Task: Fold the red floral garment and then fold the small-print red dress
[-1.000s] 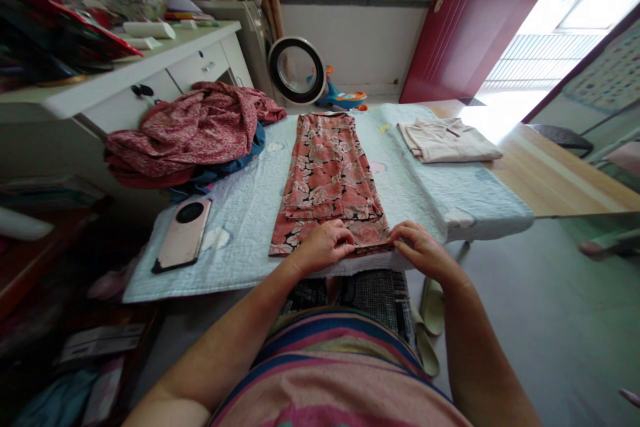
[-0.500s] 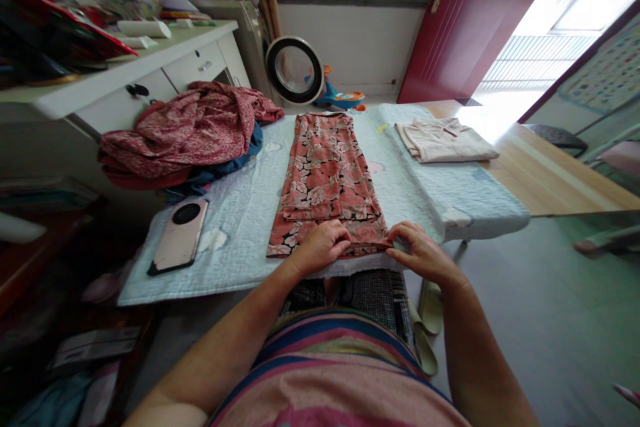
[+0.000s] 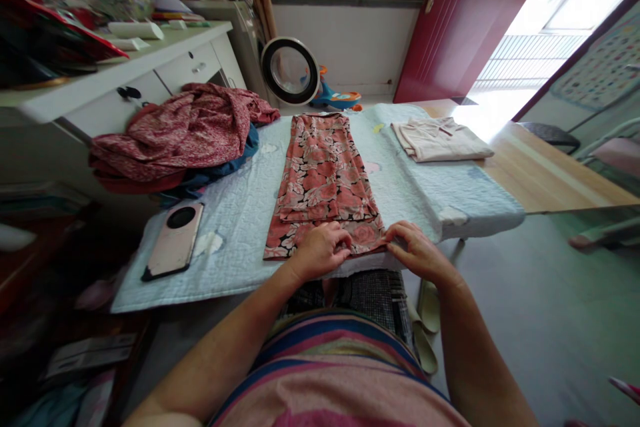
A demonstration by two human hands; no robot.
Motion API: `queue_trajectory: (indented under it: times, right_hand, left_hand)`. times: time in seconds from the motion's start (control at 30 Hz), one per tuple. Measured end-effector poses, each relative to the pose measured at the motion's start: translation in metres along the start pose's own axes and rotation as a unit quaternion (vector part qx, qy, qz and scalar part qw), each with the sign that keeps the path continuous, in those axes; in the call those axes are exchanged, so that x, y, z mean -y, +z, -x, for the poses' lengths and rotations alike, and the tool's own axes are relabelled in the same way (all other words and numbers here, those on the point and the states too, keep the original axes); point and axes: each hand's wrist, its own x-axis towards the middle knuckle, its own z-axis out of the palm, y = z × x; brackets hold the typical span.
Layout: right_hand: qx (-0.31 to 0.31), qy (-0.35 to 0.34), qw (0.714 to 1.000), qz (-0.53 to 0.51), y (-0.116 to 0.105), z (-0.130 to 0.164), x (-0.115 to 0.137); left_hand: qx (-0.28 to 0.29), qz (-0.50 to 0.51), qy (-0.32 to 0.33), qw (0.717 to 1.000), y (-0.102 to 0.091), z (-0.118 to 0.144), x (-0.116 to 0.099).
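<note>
1. The floral garment (image 3: 323, 183) lies lengthwise down the middle of the quilt (image 3: 240, 213), folded into a long narrow strip, its near hem at the edge closest to the person.

2. Left hand (image 3: 323, 250) is on that near hem, fingers curled and pinching the cloth at the middle of the edge. Right hand (image 3: 417, 253) is at the hem's right corner, fingers (image 3: 395, 238) bent onto the fabric; it looks like a light pinch, though how much cloth is gripped I cannot tell.

3. Risk here, as I judge it: the two stacked layers are uneven at the near left, where a darker under-layer pokes out. Lift by the top layer only and the strip could slide apart and lose its fold.

4. Both hands sit right of centre, leaving the left corner free. It could droop or drag and skew the crease.

5. The hem sits right at the quilt's near edge; a pull toward the body might tip it off onto the lap.

6. Further out: a phone (image 3: 173, 241) rests on the quilt to the left, apart from the garment. A tug that shifts the quilt could carry it along.

7. A heap of red clothes (image 3: 180, 130) sits at far left, a folded beige top (image 3: 440, 140) at far right, both well apart from the hands.
</note>
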Motion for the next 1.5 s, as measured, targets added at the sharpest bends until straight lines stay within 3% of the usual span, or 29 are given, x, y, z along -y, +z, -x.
queue_trajectory:
  times: [0.53,0.73,1.0,1.1,1.3,1.5]
  right_hand:
    - [-0.054,0.038,0.996,0.055,0.016,0.000,0.004]
    - [-0.046,0.040,0.996,0.058,0.017,0.001,0.006]
    - [-0.017,0.004,0.999,0.027,0.009,0.006,0.001]
    - [-0.002,-0.007,1.000,0.005,0.003,0.003,-0.002]
    - [-0.041,0.012,0.999,0.006,0.005,-0.010,0.004]
    - [0.009,0.023,0.998,0.055,0.008,-0.005,0.007]
  left_hand:
    - [0.020,-0.029,0.055,0.998,0.002,0.003,0.008]
    - [0.023,-0.101,0.060,0.993,0.002,0.006,0.002]
    - [0.036,-0.126,0.076,0.988,-0.002,0.010,0.000]
    - [0.028,-0.119,0.089,0.988,-0.005,0.010,-0.003]
    - [0.030,-0.070,0.114,0.991,-0.004,0.007,-0.005]
    - [0.040,-0.051,0.105,0.992,-0.001,0.009,-0.005]
